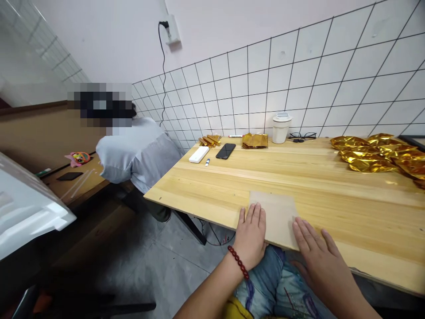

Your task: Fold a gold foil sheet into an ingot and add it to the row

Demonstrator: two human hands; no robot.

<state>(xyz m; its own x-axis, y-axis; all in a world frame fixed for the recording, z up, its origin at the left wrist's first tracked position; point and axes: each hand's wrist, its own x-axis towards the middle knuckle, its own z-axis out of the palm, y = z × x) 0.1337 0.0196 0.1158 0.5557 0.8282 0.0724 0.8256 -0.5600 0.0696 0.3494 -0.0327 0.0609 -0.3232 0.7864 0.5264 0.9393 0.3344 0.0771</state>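
A sheet of plain brownish paper [277, 217] lies flat on the wooden table [206, 195], reaching its front edge. My left hand [251, 232] rests flat over the sheet's left side, fingers stretched out and a dark red bead bracelet [237, 262] on the wrist. On the opposite side, my right hand [315, 246] lies with straight fingers, its fingertips touching the sheet's right edge. Neither hand grips anything. The left palm hides part of the paper.
Along the wall stand a white cup [281, 128], eyeglasses [302, 136], a folded gold packet [255, 141], a black phone [226, 151] and a white power bank [199, 154]. Gold foil pieces [368, 153] lie at the right. A person [139, 150] bends over another table at left.
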